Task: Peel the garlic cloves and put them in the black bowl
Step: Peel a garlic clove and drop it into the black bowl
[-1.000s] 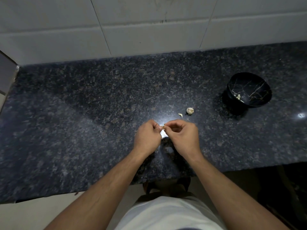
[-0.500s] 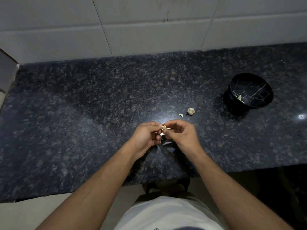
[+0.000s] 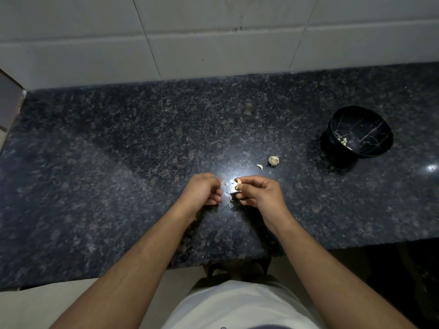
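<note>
A dark speckled counter [image 3: 118, 162] is meeting a white tiled wall [image 3: 213, 43]. Mid-front, the right hand [image 3: 263, 195] is pinching a clove [image 3: 238, 184]; the left hand [image 3: 202, 189] is curling, seemingly empty. A black bowl [image 3: 361, 132] is sitting near the right edge.

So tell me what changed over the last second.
The hands have parted: the left hand let go and drew left, curled and seemingly holding nothing; the right hand alone pinches the garlic clove. The black bowl and the garlic pieces on the counter stayed put.
</note>
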